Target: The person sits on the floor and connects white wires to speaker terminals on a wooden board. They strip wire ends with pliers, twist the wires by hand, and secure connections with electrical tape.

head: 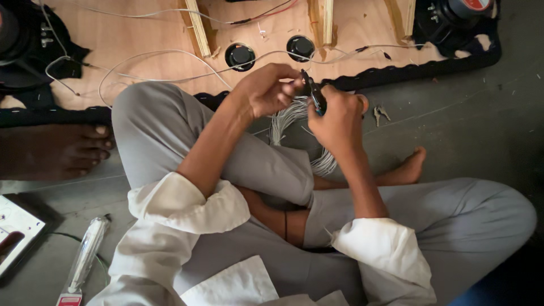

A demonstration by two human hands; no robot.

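A: Over the lap, both hands up close together. Right hand (340, 116) closed round dark pliers (315, 95), nose pointing up-left. Left hand (271, 89) fingers pinched shut at the plier tip, looks like a wire end betw. thumb and finger, too thin to be sure.

B: Wire source?

A: Coil (294, 133) of pale wire hangs below the hands, resting against the knee and floor (464, 130). Strands loose, fanned out.

B: Risks, as you judge?

A: Fingertips sit right at the tip. If the tool closes off-line, likely a pinch or nick to the left hand. Squeeze too hard and the strand prob. gets cut through rather than stripped.

B: Anything else?

A: Coil is unbound. A tug could spring loops open and tangle them round the leg. Small keys (381, 113) lie on the floor just beside the right wrist; bare foot (409, 167) near. Board (141, 34) ahead carries more white wires (170, 56) and two black round fittings (240, 55); a stray pull could snag those. Someone else's foot (56, 150) at left, well apart.
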